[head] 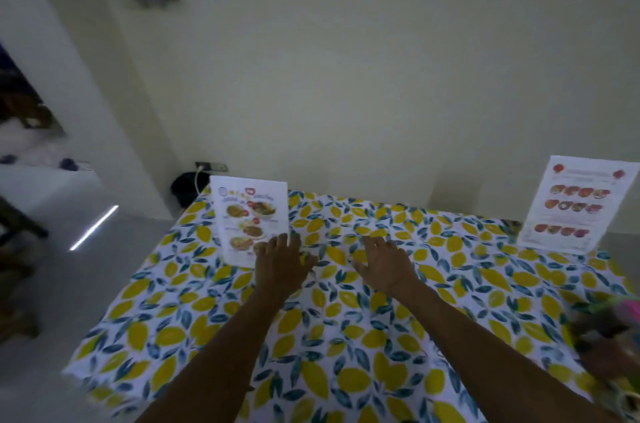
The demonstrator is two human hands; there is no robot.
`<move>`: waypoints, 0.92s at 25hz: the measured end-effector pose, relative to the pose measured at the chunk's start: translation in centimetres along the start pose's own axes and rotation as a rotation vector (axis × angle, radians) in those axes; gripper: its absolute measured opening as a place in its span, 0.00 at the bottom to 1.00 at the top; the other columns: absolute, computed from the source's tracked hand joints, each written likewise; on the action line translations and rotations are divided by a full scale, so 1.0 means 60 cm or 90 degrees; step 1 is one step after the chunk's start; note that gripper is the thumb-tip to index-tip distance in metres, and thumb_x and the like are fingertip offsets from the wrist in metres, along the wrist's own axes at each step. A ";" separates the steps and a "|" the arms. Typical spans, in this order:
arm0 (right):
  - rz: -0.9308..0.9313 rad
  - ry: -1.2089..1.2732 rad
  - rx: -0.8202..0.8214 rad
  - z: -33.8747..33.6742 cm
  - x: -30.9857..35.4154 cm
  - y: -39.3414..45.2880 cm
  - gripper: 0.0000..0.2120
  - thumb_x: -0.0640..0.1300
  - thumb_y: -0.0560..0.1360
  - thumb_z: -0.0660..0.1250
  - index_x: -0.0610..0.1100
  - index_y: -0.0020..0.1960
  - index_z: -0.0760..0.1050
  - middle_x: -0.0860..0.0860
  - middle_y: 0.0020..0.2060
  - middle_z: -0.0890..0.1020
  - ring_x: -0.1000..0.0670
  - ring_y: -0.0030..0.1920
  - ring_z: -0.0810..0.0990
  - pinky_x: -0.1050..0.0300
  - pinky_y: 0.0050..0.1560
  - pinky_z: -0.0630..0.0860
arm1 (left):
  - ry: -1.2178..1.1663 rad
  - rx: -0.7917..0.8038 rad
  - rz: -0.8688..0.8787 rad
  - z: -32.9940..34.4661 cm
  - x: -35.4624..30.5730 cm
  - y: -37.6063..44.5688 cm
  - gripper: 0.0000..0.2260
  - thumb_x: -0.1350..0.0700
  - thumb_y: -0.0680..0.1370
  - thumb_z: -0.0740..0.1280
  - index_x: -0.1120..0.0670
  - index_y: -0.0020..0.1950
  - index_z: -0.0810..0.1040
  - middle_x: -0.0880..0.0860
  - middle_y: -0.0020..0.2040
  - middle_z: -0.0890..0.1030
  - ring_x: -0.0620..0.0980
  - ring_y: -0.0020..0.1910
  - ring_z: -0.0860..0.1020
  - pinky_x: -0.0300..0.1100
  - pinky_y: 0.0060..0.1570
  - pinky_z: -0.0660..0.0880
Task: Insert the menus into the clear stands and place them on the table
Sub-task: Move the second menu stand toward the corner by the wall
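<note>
a table (pixel 346 336) draped in a lemon-print cloth is seen from above, its near edge cut off by the frame. both bare forearms are stretched over the middle of the table. the left hand (pixel 282 260) is spread flat, fingers open, nothing gripped; its fingertips overlap the lower right corner of the left menu (pixel 250 220), though whether contact is made cannot be told. this menu is stood upright at the table's far left, its clear stand too faint to be made out. the right hand (pixel 384 265) is held open with fingers loosely spread above the cloth, nothing held. the right menu (pixel 575 204) is propped upright at the table's far right corner, well apart from both hands. a blurred colourful bundle (pixel 613 329) at the table's right edge cannot be identified.
</note>
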State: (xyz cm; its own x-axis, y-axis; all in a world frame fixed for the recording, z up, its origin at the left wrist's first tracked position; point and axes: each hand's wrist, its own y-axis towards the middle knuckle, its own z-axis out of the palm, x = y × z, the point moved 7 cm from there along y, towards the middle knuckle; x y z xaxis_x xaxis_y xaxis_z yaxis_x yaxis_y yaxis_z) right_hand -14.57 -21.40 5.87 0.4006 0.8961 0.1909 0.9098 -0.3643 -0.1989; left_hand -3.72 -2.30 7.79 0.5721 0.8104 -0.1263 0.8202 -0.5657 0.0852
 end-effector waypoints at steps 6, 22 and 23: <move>-0.069 -0.009 0.024 0.042 0.146 0.051 0.34 0.62 0.79 0.55 0.45 0.78 0.54 0.42 0.76 0.64 0.37 0.73 0.64 0.38 0.70 0.67 | 0.025 0.019 -0.100 -0.012 0.159 -0.035 0.33 0.32 0.76 0.57 0.53 0.73 0.65 0.56 0.70 0.72 0.58 0.68 0.71 0.56 0.65 0.68; 0.043 0.276 0.005 0.165 0.237 0.262 0.17 0.49 0.79 0.64 0.41 0.61 0.67 0.43 0.48 0.81 0.42 0.46 0.80 0.50 0.40 0.77 | -0.105 0.173 -0.246 0.128 0.404 0.146 0.36 0.36 0.76 0.61 0.58 0.74 0.58 0.60 0.63 0.78 0.60 0.59 0.79 0.55 0.57 0.76; 0.048 0.300 -0.006 0.166 0.239 0.269 0.14 0.47 0.79 0.64 0.40 0.60 0.68 0.46 0.43 0.80 0.45 0.41 0.79 0.53 0.37 0.74 | -0.140 0.183 -0.242 0.132 0.417 0.167 0.34 0.37 0.76 0.63 0.57 0.73 0.60 0.59 0.61 0.79 0.60 0.58 0.79 0.54 0.55 0.77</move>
State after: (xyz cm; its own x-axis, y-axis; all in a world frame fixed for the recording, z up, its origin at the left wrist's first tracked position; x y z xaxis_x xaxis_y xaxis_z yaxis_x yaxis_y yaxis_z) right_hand 4.78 -11.92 -4.19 0.4697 0.6555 0.5914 0.8762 -0.4283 -0.2212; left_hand 18.79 11.12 -2.33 0.1957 0.9329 -0.3025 0.9184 -0.2825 -0.2771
